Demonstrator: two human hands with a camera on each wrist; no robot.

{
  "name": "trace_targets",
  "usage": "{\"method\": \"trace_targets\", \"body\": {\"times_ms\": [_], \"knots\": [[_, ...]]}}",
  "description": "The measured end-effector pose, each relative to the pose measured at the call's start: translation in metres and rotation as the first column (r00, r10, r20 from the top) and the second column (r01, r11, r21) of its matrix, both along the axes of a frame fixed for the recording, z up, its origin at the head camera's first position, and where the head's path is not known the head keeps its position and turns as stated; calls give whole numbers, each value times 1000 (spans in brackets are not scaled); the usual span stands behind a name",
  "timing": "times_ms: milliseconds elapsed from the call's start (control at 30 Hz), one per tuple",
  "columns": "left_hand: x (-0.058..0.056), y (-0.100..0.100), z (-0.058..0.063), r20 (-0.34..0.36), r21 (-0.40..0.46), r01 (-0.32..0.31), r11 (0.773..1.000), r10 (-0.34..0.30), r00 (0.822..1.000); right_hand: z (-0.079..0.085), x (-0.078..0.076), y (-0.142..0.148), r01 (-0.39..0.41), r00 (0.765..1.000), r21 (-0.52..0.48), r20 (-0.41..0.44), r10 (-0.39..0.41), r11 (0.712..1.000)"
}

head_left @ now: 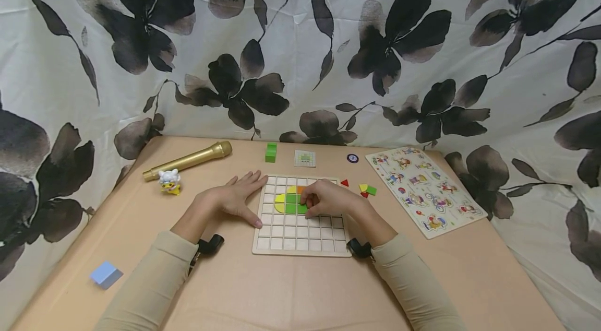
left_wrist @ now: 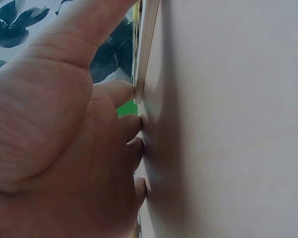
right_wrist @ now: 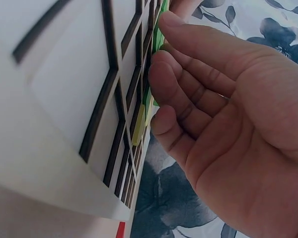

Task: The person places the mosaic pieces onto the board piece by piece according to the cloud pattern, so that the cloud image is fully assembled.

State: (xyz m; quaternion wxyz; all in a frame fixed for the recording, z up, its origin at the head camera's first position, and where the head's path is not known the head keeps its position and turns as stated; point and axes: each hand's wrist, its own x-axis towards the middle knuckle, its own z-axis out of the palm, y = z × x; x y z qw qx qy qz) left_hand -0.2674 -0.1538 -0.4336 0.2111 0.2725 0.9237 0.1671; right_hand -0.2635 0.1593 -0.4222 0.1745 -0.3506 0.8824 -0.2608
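Spreading wide, your empty left hand (head_left: 239, 198) likely steadies the board's (head_left: 289, 243) left edge; your right hand (head_left: 328, 198) seemingly pinches a tile (head_left: 301, 209).

A gold microphone (head_left: 190, 160) lies aslant near the far-left corner of the desk (head_left: 244, 294), its wider head toward the far edge and its narrow end toward the left edge. Just beside it, on the nearer side, stands a small white-and-yellow figurine (head_left: 169, 182). A pale blue block (head_left: 106, 275) sits by the left edge. Right of the far edge's middle lies a round dark token (head_left: 352, 158). A board of colourful cartoon figures (head_left: 424, 188) lies tilted near the far-right corner. Beyond the far edge hangs a white cloth (head_left: 300, 75) printed with dark flowers.
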Motion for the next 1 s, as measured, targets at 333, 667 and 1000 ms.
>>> {"method": "trace_targets", "body": {"times_ms": [333,667,1000], "knots": [[0,1,0,-1,5,-1,1000,1,1000,12,-6,18,42,999,-70,-29,-44,997],[-1,0,0,-11,10,5,1000,-5,1000,46,-10,69,186,965,-203,-147,-218,961],[-2,-1,-2,-11,9,6,1000,-6,1000,48,-18,111,299,937,-132,-147,-317,945]]}}
